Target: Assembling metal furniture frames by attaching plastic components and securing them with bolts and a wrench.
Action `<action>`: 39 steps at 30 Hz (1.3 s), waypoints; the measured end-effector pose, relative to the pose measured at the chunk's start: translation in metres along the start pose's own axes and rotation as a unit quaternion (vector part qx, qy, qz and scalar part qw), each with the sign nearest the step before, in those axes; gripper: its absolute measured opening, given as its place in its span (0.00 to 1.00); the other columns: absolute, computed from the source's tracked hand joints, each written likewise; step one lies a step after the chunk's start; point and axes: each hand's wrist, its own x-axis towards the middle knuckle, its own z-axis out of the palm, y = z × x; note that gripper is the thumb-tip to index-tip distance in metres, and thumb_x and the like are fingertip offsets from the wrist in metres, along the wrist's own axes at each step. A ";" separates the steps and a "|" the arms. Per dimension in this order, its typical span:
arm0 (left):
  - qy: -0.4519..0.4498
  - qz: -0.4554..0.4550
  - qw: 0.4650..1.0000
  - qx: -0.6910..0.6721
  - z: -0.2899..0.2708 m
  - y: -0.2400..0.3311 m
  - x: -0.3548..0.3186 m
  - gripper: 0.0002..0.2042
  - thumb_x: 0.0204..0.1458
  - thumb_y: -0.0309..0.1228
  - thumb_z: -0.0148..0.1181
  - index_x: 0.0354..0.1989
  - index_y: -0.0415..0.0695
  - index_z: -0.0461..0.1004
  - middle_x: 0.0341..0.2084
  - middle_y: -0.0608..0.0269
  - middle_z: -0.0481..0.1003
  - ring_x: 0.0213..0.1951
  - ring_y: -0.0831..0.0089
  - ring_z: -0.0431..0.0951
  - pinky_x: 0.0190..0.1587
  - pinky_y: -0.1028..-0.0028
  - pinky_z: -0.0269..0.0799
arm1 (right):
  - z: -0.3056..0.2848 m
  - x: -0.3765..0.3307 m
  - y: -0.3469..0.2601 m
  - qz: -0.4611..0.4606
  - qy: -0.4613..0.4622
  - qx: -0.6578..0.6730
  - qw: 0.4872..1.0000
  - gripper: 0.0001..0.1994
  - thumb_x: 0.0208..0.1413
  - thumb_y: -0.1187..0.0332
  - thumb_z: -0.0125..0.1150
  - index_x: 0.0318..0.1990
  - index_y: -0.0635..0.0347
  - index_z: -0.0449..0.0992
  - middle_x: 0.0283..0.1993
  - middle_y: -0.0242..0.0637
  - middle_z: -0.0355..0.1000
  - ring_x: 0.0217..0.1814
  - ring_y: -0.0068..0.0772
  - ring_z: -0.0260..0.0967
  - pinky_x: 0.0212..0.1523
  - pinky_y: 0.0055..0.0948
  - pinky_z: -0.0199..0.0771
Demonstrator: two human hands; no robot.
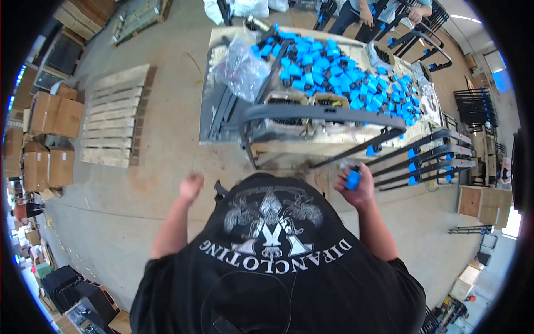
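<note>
In my right hand [361, 192] is a small blue-and-black plastic piece [353, 179], with fingers closed round it. My left hand [192, 188] hangs away from the table, left of my body, and motion smears its fingers. Ahead of me a dark grey U-shaped bar frame [325, 113] stands at the near edge of the worktable [328, 149]. A large pile of similar blue-and-black pieces [320, 67] covers the tabletop. Boxes of small dark parts [286, 111] sit behind the frame's top bar.
Several dark frames with blue pieces [425, 158] stack at the right. A clear plastic bag [245, 69] lies on the table's left. Wooden pallet [114, 114] and cartons [55, 114] are on the floor at left. Another person's hands [414, 14] work at the far side.
</note>
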 end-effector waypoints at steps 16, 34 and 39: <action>-0.128 0.495 0.859 0.021 0.003 0.202 -0.055 0.14 0.49 0.34 0.67 0.41 0.38 0.78 0.35 0.55 0.75 0.41 0.57 0.76 0.45 0.62 0.73 | 0.152 0.112 0.175 0.069 -0.091 0.041 0.993 0.16 0.59 0.55 0.51 0.39 0.60 0.74 0.44 0.44 0.76 0.46 0.48 0.71 0.53 0.45 0.68; -0.033 0.565 0.770 0.294 -0.009 0.170 -0.036 0.12 0.53 0.32 0.59 0.42 0.38 0.76 0.34 0.52 0.78 0.38 0.51 0.80 0.41 0.57 0.76 | 0.178 0.122 0.223 0.054 -0.095 0.000 0.994 0.19 0.59 0.58 0.50 0.46 0.63 0.76 0.45 0.40 0.76 0.48 0.40 0.72 0.53 0.42 0.68; -0.079 0.375 0.923 0.022 0.002 0.145 -0.011 0.10 0.62 0.31 0.54 0.43 0.38 0.75 0.32 0.54 0.78 0.32 0.64 0.80 0.35 0.66 0.75 | 0.130 0.142 0.226 0.028 -0.029 -0.086 0.995 0.16 0.56 0.61 0.57 0.47 0.62 0.74 0.42 0.39 0.74 0.43 0.37 0.72 0.46 0.37 0.71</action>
